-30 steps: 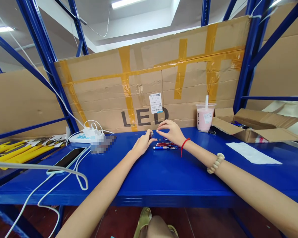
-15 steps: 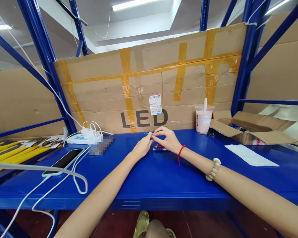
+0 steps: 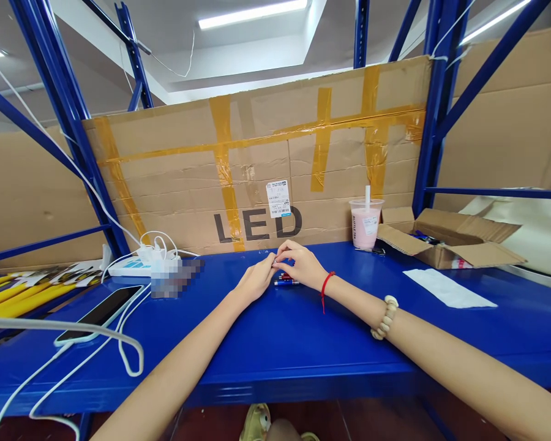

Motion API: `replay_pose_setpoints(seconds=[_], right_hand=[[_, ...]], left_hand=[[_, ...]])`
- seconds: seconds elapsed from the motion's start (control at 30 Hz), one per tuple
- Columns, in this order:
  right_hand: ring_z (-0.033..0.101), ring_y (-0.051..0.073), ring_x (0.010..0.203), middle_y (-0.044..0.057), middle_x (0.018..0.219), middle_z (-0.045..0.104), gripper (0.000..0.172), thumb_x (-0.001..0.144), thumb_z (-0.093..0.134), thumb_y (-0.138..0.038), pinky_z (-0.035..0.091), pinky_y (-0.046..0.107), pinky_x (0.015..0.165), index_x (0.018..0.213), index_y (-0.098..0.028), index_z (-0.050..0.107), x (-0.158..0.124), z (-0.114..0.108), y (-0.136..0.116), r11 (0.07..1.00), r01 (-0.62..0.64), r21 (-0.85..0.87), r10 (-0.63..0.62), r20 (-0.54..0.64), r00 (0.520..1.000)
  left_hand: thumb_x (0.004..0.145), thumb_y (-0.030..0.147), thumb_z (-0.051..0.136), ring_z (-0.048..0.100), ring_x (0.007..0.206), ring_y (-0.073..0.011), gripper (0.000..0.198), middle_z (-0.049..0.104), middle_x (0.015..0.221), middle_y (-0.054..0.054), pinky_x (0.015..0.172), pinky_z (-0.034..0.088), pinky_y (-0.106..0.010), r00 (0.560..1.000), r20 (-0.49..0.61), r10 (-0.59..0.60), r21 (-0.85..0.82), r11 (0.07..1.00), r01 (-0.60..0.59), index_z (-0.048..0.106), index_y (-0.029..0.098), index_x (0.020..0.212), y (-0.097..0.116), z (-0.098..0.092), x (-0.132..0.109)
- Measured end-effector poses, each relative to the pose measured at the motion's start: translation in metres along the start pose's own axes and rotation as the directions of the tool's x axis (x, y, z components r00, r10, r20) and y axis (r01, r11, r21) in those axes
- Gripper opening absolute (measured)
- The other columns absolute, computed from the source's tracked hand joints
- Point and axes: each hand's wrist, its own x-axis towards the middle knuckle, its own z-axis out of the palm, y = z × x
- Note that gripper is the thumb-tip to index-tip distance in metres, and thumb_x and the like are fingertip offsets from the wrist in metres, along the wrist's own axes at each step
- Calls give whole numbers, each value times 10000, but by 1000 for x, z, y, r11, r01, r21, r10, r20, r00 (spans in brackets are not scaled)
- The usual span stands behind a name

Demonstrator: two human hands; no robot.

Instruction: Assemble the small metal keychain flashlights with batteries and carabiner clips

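My left hand [image 3: 257, 277] and my right hand [image 3: 299, 262] meet over the far middle of the blue shelf top [image 3: 275, 343]. Both are closed, fingertips together around something small and dark that the fingers mostly hide. The thumb and forefinger of the right hand pinch at it from the right. Just below the right hand lies a blue pen-like piece [image 3: 286, 283] with silvery parts, and a red one [image 3: 284, 277] is beside it, partly covered by the hand.
A phone [image 3: 98, 313] and white cables lie left, near a power strip [image 3: 131, 267]. At right are a pink drink cup [image 3: 365, 225], an open cardboard box [image 3: 459, 252] and a white paper sheet [image 3: 449, 288]. A taped cardboard sheet [image 3: 183, 190] stands behind.
The view has shifted a little, so everything sits further left in the picture. My hands stay together over the same spot, with only slight finger movement.
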Motion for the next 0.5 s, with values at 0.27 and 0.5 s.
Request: replay_pose_setpoints(seconds=[0.27,0.5], right_hand=[[531,145,819,22,833,575,121,771,584,-307,438,269,673,720,-201,614,-1,-3,-2,995,-59,-80,68,116,991],[538,174,920,44,945,605,228,816,506,-382,408,326,793,924,-204,601,-1,-10,3,974,-143,-176,166,124,978]], left_hand=[[887,250,281,599,888,-218,222,624,990,-50,668,418,-278,996,56,-64,210,976,51,445,216,1032,6,-2,1],[903,387,268,599,885,-232,310,644,909,-56,663,411,-280,964,-97,-248,248,932,265,515,208,961,6,-5,3]])
